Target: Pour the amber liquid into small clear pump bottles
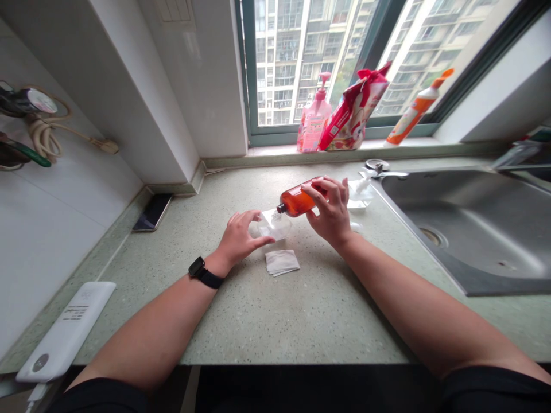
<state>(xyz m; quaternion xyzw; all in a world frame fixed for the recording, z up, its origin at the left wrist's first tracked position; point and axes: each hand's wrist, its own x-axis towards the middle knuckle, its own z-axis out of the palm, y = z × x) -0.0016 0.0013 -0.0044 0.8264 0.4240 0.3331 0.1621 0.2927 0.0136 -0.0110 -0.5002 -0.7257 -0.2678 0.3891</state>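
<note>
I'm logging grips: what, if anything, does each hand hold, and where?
Right hand: amber bottle, held by its body near the base. Left hand: around the clear bottle; grip cannot be told.

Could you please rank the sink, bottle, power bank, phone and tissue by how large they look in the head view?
1. Sink
2. Power bank, helped by being near the camera
3. Bottle, partly covered by the right hand
4. Phone and tissue: too alike to rank
</note>
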